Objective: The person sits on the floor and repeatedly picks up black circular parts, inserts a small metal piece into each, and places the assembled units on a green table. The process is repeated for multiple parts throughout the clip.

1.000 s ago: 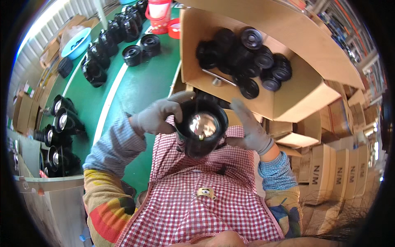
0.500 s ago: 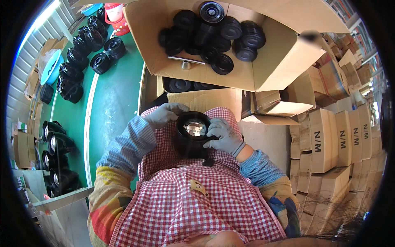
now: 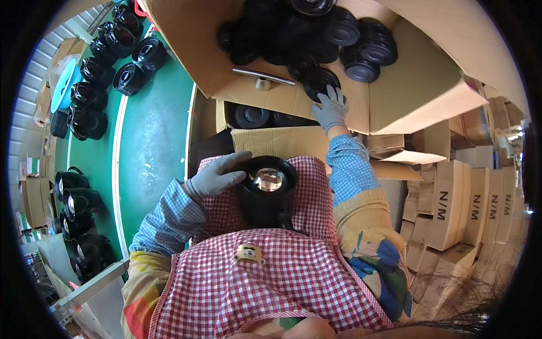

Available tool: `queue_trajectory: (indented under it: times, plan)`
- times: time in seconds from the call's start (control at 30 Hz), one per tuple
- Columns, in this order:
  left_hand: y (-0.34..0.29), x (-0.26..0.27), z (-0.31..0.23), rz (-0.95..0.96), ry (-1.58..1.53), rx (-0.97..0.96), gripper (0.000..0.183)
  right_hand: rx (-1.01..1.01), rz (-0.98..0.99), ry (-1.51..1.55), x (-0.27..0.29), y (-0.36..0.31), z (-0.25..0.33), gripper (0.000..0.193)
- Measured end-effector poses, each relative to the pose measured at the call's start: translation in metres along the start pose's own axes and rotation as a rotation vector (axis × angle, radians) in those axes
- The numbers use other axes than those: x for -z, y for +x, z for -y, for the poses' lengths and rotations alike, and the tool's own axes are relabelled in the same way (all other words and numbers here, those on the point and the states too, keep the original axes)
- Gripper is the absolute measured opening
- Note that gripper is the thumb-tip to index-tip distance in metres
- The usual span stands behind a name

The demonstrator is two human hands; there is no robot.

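A black jug point(image 3: 263, 204) with a side handle and a shiny, mirror-like mouth stands on my lap. My left hand point(image 3: 219, 176), in a grey glove, lies against the jug's left side near the rim, fingers stretched out. Farther off, my gloved right hand point(image 3: 332, 111) reaches into the open cardboard box point(image 3: 395, 107). Its spread fingertips touch the near edge of a round black lid point(image 3: 319, 81). Whether they grip it is hard to see. Several more black lids point(image 3: 377, 44) lie piled in the box.
A metal T-shaped piece point(image 3: 263, 79) lies in the box, left of the lid. On the green table point(image 3: 151, 152) to my left stand several black jugs point(image 3: 89, 95) and a blue basin point(image 3: 65, 85). Stacked cartons point(image 3: 451, 206) rise on my right.
My right hand has left the jug and moved forward to the lid in the box. My left hand has stayed beside the jug. The view has shifted, bringing the box closer.
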State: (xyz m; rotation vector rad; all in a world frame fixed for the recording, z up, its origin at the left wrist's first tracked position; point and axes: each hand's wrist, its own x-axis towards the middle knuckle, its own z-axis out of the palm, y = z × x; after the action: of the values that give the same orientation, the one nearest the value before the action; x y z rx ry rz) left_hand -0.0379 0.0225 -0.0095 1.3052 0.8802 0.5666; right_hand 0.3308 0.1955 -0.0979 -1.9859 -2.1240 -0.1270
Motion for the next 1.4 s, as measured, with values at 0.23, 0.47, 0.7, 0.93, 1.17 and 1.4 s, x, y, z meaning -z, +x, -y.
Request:
queue_trajectory:
  times: [0.23, 0.47, 0.7, 0.93, 1.17, 1.4]
  plan:
    - [0.022, 0.047, -0.001, -0.41, -0.04, -0.148, 0.052, 0.142, -0.385, 0.529, 0.047, -0.013, 0.006, 0.024]
    - [0.074, 0.001, -0.064, -0.568, 0.945, -1.008, 0.079, -0.105, -0.04, 1.32, 0.122, -0.092, 0.103, 0.028]
    - [0.026, -0.013, -0.031, -0.334, 0.122, -0.474, 0.034, 0.202, 0.389, 1.532, 0.142, -0.112, 0.1, 0.067]
    - [0.013, -0.028, -0.004, -0.038, -0.133, -0.518, 0.045, 0.17, 0.507, 1.622, 0.124, -0.137, 0.108, 0.046]
    - [0.026, -0.032, 0.004, -0.154, 0.101, -0.699, 0.041, 0.464, 0.281, 1.543, 0.114, -0.135, 0.112, 0.017]
    - [0.028, -0.029, 0.011, -0.133, 0.13, -0.759, 0.037, 0.436, 0.294, 1.576, 0.102, -0.135, 0.111, 0.012]
